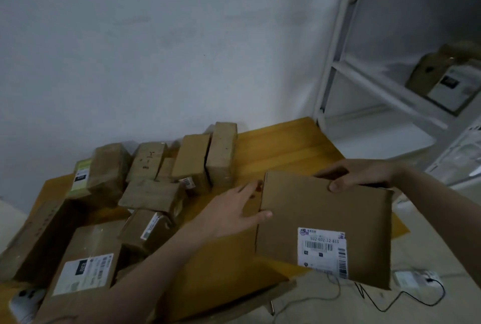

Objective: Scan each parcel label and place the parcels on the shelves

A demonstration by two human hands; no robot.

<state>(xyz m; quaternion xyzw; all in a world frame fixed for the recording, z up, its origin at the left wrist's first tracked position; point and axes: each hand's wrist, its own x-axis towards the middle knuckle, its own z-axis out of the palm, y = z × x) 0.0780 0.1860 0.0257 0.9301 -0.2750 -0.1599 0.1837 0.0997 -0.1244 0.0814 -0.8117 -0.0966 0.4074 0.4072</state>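
Held in both hands above the near right part of the tabletop: a flat brown cardboard parcel [322, 222], tilted, printed face toward the camera. Left hand [229, 213] clamped on the parcel's left edge, thumb curled over the front, fingers behind. Right hand [356, 174] gripping the far top edge, thumb tip pressed on the front face (fingers mostly hidden behind the cardboard). Both grips grasping the same parcel.

Rising at the right, against the pale wall: a white metal shelving unit [364, 73], with one brown labelled box [442, 76] resting on a shelf, blurred.

Spread beneath: a yellow wooden tabletop [281, 146], crowded on its left and far side with a heap of brown cardboard boxes [156, 172], some upright, some lying flat, touching one another. Nearest on the left, a large brown box with a white label [86, 271], lying flat.

Stuck at the lower right corner of the held parcel: a white shipping label with barcodes [322, 250].

On the pale floor below the parcel: a small white device [413, 278], a thin black cable [406, 297] running from it.

At the lower left edge: a white rounded object [26, 300], only partly visible, kind unclear.
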